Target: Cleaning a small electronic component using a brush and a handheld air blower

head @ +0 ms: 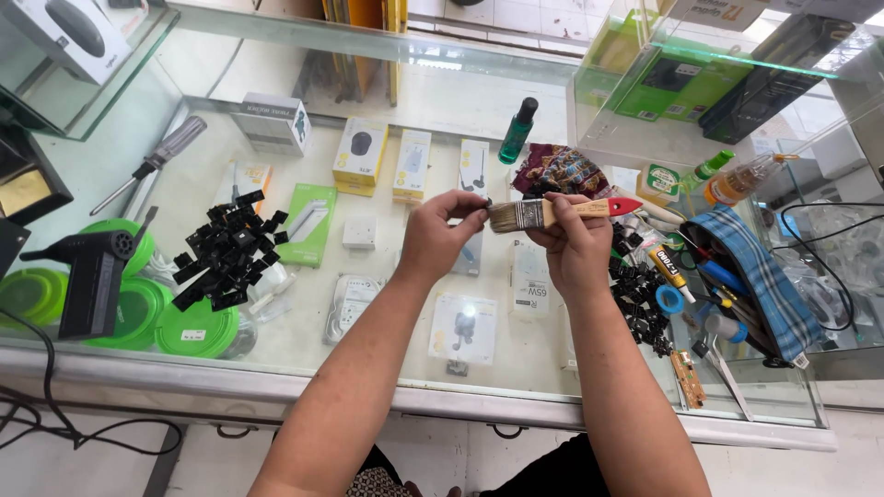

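2 hands meet above the middle of a glass counter [304, 345]. The right hand [575, 247] is closed around the wooden handle of a flat paintbrush [552, 213], which lies level, bristles pointing left and red handle tip pointing right. The left hand [440, 232] pinches a small black key cap [486, 203] between thumb and fingertips, held right against the bristles.

Left of the hands, well apart, sits a heap of black key caps [230, 248] on the glass. A second, looser heap of black caps [642, 296] lies just right of the right wrist. Between the 2 heaps the glass top is bare, with only boxed goods showing on the shelf beneath it.

Farther right, a blue plaid pouch [764, 276] stuffed with tools crowds the counter's right edge, with a glue tube [670, 271] beside it. At the left edge stand green round lids [138, 313] and a black blower [92, 276]. A screwdriver [157, 161] lies toward the back left; a green bottle [517, 131] stands behind the hands. The near metal rim of the counter runs just below both forearms.
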